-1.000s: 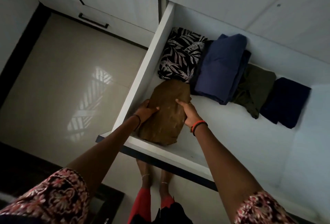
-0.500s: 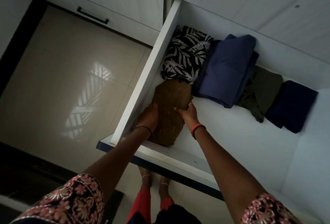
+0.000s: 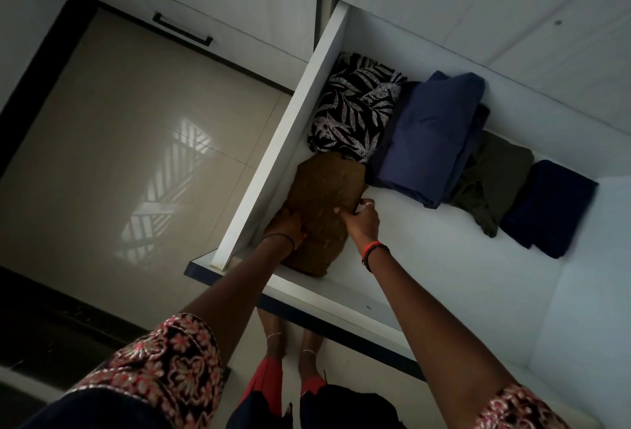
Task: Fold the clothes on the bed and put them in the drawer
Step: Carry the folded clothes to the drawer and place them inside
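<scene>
A folded brown garment (image 3: 326, 196) lies in the front left corner of the open white drawer (image 3: 300, 114), against its left wall. My left hand (image 3: 286, 225) presses on the garment's left edge. My right hand (image 3: 362, 220) grips its right edge with the fingers curled around the fold. Behind it in a row lie a black-and-white leaf-print piece (image 3: 355, 107), a folded blue piece (image 3: 433, 135), an olive piece (image 3: 491, 179) and a dark navy piece (image 3: 549, 206).
Closed white cabinet fronts stand above, one with a black handle (image 3: 182, 29). A glossy beige floor (image 3: 112, 141) lies left of the drawer. My bare feet (image 3: 290, 353) stand below the drawer's front edge (image 3: 341, 302). The drawer's right half shows bare white bottom.
Both hands have pushed the brown garment deeper and lower into the drawer's left corner; my left hand slid down its left edge, my right hand curled around its right edge.
</scene>
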Demonstrator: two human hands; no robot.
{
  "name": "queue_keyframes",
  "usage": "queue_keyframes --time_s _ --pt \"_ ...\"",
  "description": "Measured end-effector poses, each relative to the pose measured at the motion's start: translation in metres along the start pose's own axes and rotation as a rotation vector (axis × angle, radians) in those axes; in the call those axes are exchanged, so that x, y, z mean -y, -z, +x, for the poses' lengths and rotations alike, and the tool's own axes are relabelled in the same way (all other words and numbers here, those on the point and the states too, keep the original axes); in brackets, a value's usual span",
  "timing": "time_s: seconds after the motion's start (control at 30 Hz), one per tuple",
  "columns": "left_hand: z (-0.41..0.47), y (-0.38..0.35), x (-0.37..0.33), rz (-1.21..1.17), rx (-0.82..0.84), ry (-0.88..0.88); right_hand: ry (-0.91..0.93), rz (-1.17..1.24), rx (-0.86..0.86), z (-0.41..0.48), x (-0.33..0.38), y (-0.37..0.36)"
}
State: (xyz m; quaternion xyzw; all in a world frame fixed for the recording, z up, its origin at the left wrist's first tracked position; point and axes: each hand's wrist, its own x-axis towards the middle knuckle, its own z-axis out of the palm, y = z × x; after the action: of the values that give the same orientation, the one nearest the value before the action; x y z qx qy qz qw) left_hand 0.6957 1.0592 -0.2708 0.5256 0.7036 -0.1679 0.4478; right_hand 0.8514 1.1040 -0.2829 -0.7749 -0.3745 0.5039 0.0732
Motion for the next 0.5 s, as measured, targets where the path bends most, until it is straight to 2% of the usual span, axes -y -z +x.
queue_keyframes --time_s 0.13,0.2,0.33,0.5 --pt "-0.029 0.019 -0.006 -0.060 -0.018 -0.020 -0.038 -0.015 -0.020 -0.029 0.004 0.017" --pt "-0.051 0.034 -0.009 -0.124 -0.101 -0.019 -0.037 -0.016 -0.007 -0.048 0.012 0.027" --pt "-0.112 0.061 -0.023 -0.262 -0.374 -0.079 -0.009 -0.004 0.037 -0.098 0.037 0.042" --pt "-0.181 0.078 -0.029 -0.458 -0.554 -0.083 0.059 0.022 0.116 -0.164 0.067 0.048"
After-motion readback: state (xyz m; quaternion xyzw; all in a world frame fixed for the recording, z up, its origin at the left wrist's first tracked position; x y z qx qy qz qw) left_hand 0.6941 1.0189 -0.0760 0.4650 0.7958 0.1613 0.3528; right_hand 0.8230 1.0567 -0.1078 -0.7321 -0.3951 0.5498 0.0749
